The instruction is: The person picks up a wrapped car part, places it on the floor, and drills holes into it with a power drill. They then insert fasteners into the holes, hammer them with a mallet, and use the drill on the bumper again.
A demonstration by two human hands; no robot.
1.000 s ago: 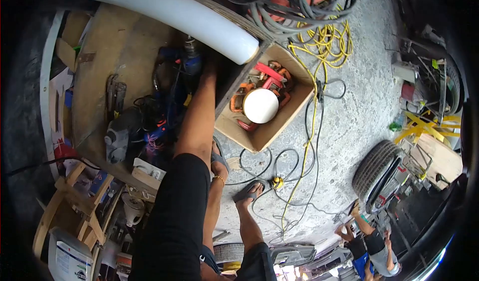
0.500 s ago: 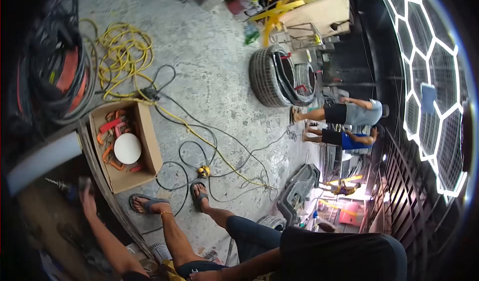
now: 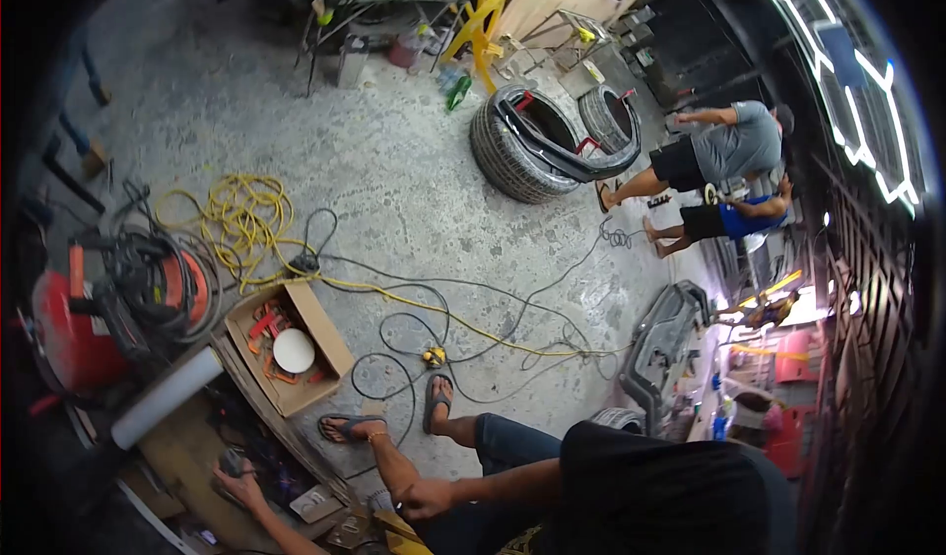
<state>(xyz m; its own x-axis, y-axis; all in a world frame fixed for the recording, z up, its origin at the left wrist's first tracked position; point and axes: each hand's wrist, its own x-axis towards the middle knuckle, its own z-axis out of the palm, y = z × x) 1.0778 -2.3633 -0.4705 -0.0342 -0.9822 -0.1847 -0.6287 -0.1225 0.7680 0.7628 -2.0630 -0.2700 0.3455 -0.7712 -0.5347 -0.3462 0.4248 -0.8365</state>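
Two hands sat low in the frame: the right hand [image 3: 424, 501] on the knee, fingers together and empty; the left hand [image 3: 236, 481] over a dark power tool [image 3: 230, 461] on the workbench [image 3: 177, 447] at lower left, its grip I couldn't tell. I judged a pick-up under way, needing a firm close and lift. Against the earlier frame, the cardboard box [image 3: 330, 358] sat lower and smaller.

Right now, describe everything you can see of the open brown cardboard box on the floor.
The open brown cardboard box is rectangular and stands upright with its flaps open on the grey concrete floor. Its near side is close against the edge of the wooden board. Inside lie orange and red clamps, with a white round disc among them. A yellow cable runs past its far corner. The cardboard looks plain and worn.
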